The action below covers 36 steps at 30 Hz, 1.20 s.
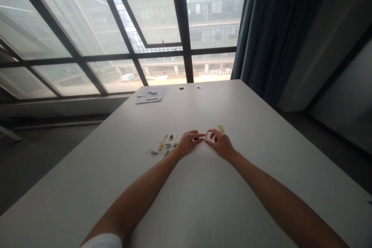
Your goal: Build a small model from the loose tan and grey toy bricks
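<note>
Between the thumb and fingertips of my right hand (221, 144), a thin yellowish building-block plate (206, 136) is held on edge, just above the table or touching it. My left hand (188, 142) is beside it, index finger and thumb stretched toward the plate with a small gap between them. Whether those fingertips touch it I cannot tell. A tan studded plate (221, 128) lies just behind my right hand. To the left of my left hand are loose pieces: a yellow brick (161, 147), a grey piece (166, 153) and a dark round piece (171, 137), among several others.
The white table (192, 112) reaches to the window. Papers (149, 96) lie at its far left corner. Two small round openings (181, 88) are near the far edge. A dark blue curtain (267, 35) hangs at the right.
</note>
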{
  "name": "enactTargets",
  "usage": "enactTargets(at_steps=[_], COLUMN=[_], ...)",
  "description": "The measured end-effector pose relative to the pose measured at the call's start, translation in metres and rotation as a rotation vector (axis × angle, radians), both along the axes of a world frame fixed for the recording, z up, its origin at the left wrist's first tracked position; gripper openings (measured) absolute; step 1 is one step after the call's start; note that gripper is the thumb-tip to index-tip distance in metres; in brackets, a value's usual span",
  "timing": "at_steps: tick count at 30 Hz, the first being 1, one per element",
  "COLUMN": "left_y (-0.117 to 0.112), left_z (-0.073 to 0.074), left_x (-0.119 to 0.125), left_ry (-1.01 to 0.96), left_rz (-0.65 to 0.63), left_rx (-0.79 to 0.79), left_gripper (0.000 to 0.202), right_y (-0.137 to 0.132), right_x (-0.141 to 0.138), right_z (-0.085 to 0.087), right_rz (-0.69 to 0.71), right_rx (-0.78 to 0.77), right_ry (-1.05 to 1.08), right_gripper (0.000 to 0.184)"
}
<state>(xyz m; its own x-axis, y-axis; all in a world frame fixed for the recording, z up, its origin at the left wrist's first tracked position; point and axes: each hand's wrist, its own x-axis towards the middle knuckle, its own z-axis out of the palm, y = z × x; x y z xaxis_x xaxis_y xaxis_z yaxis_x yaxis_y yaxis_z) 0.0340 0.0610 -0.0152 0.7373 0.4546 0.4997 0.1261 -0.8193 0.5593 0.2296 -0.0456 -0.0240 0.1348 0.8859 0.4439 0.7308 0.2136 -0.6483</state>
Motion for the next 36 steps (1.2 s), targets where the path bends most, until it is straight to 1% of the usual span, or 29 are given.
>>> enactTargets(at_steps=[23,36], left_y=[0.0002,0.0012], left_z=[0.0,-0.0018], left_x=[-0.0009,0.0001], left_ry=[0.006,0.003], left_rz=[-0.015,-0.015], left_rx=[-0.015,0.001], left_gripper=[0.032,0.031], right_y=[0.0002,0.0006], right_x=[0.0003,-0.0003], right_z=[-0.0003,0.0003], right_rz=[-0.019,-0.02], right_rx=[-0.005,-0.004], right_ry=[-0.003,-0.004], right_gripper=[0.041,0.036])
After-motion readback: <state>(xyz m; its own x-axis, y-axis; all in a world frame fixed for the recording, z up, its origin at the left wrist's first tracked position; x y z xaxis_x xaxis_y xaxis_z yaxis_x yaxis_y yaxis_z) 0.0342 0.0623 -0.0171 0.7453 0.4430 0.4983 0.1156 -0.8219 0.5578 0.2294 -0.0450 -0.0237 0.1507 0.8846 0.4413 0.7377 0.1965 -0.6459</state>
